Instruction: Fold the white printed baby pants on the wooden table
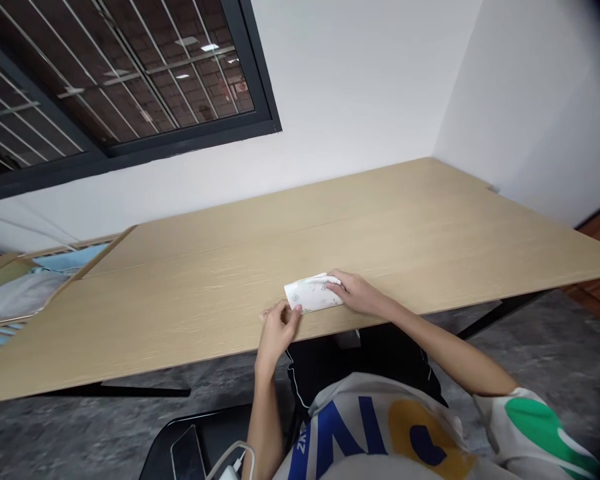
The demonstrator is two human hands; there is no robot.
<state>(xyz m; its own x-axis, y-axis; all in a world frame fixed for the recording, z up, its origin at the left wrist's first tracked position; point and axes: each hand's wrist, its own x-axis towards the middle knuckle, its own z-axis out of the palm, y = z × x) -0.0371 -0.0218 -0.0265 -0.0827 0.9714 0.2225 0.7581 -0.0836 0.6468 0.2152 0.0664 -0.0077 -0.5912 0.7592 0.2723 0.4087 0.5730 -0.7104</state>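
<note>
A folded white cloth (313, 293) with a small printed pattern lies on the wooden table (220, 267), close to its front edge. My right hand (357, 291) is closed on the cloth's right end, thumb on top and fingers bent along its far side. At the lower left corner, my left hand (277, 330) has its fingers curled and its thumb tip against the cloth. The undersides of the left fingers are hidden, as is the part of the cloth beneath my right hand.
To the left, a wooden crib-like frame (123, 239) holds blue and white bedding (27, 293). A black chair (165, 453) below the table carries a phone (187, 457) and a white cable (233, 450). A barred window (130, 73) and white walls (360, 87) stand behind.
</note>
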